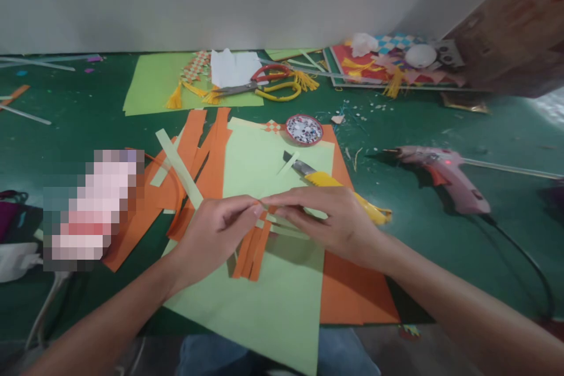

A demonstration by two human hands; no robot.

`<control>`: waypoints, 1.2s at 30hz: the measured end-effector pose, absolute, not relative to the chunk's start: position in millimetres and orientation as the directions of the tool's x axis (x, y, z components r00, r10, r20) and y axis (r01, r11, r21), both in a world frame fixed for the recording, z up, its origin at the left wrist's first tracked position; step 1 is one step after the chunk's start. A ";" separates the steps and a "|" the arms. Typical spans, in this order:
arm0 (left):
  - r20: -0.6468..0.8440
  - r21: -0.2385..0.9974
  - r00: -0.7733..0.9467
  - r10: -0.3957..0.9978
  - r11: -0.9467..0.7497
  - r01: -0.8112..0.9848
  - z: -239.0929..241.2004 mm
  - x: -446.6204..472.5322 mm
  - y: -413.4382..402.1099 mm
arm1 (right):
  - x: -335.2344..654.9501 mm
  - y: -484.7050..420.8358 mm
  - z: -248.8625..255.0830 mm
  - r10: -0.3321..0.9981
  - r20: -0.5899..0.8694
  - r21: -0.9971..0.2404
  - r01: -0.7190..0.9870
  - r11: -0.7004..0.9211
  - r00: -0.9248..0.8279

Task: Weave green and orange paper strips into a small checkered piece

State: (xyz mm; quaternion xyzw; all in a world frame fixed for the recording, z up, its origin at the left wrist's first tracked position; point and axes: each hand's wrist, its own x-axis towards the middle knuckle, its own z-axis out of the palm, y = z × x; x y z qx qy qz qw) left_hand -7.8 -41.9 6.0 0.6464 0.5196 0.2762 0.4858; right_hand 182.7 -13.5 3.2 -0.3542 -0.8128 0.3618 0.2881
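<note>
Plain grey wall [220,0] backs a dark green table [506,141] scattered with craft scraps. Near its middle, a small round dish with a red rim [304,144] is filled with tiny white and dark pieces [304,128], too small to name exactly. At the far right, a shallow red tray with a pale rim [365,86] holds crumpled white paper [363,44], a blue-and-white checked woven piece [399,42], a white rounded object [420,56] and yellow tassels; one tassel [393,82] hangs over the front rim.

Closer in, a loose weave of narrow orange and pale green paper strips [251,252] is held above a large pale green paper sheet [273,299]. The left hand [215,229] pinches its upper part between thumb and forefinger; the right hand [337,220] pinches just beside, thumb and fingertips gathered on the strips. How firmly they press cannot be told. An orange paper sheet [352,294] shows beneath the green one, and a yellow-handled cutter [324,178] lies partly behind the right hand. Well apart to the right rests a pink glue gun [458,179], its red light lit.
</note>
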 end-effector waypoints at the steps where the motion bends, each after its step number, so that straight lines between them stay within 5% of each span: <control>1: -0.147 0.915 0.309 0.939 0.011 0.403 5.9 -7.8 -41.8 | 183.0 -13.0 3.4 0.781 0.217 -0.794 0.359 0.491 -0.586; 5: -0.151 0.908 0.306 0.940 0.008 0.420 4.9 -8.7 -41.7 | 184.1 -12.2 2.8 0.778 0.223 -0.807 0.337 0.485 -0.587; 17: -0.132 0.894 0.224 0.966 0.019 0.448 4.2 -10.0 -42.1 | 182.4 -7.2 9.2 0.883 -0.064 -0.869 0.461 0.180 -0.465; 32: -0.181 0.926 0.203 0.962 0.098 0.365 3.5 -10.7 -43.0 | 182.3 -6.0 13.1 0.896 -0.096 -0.889 0.442 0.118 -0.433; 36: -0.166 0.952 0.149 0.975 0.119 0.282 4.9 -11.7 -43.0 | 185.4 -4.8 11.5 0.895 -0.163 -0.938 0.347 -0.010 -0.415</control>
